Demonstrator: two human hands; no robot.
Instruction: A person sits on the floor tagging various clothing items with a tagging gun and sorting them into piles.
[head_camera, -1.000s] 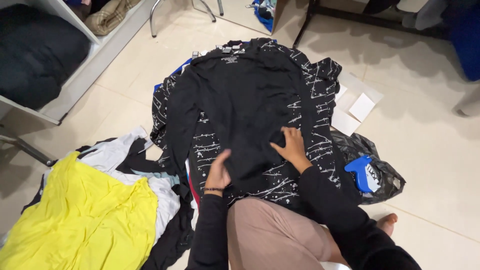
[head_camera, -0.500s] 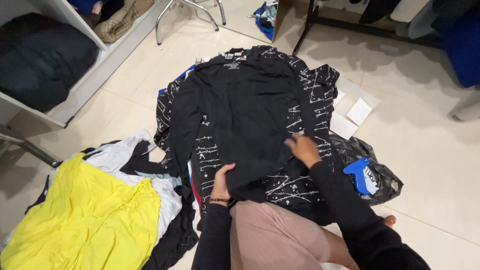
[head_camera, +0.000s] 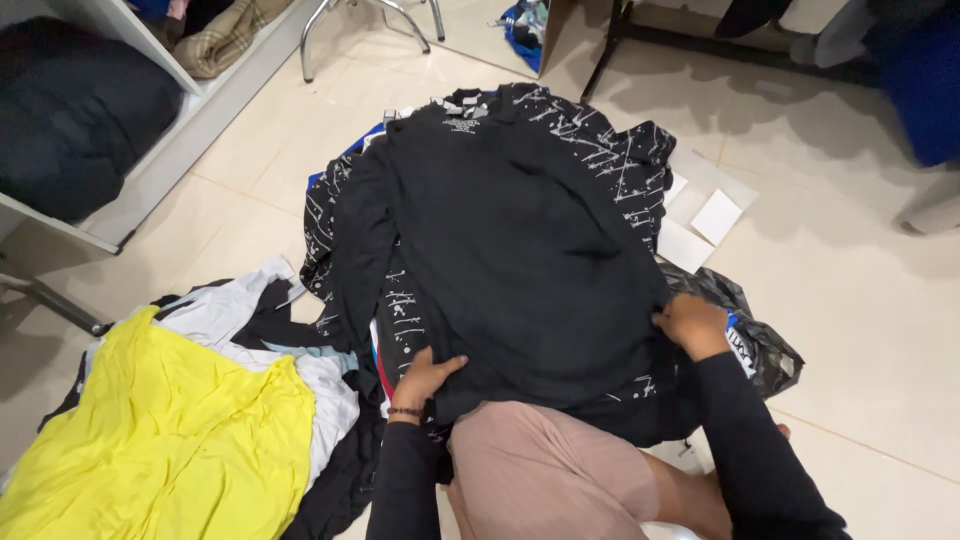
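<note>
The left hand grips the near left hem of the plain black long-sleeved shirt, fingers curled closed over the fabric edge with the thumb on top, just ahead of the person's bent knee in dusty-pink cloth. The right hand has slid outward along the garment since a second ago, when it lay flat near the middle of the shirt; now it sits at the right edge, fingers bent down onto the cloth, though whether it pinches the fabric or merely presses it cannot be told. With the hands spread wider apart, the shirt lies smoother and flatter across the floor, its collar pointing away from both hands. Beneath it, showing past both sides, lies a black garment printed with white scratch-like marks. Just right of the right hand is a crumpled black plastic bag with a blue patch, and farther beyond it some white paper sheets rest on the cream tiled floor. Left of the left hand sprawls a bright yellow garment over white and black clothes. Well beyond on the left stands a white shelf unit holding dark folded cloth.
</note>
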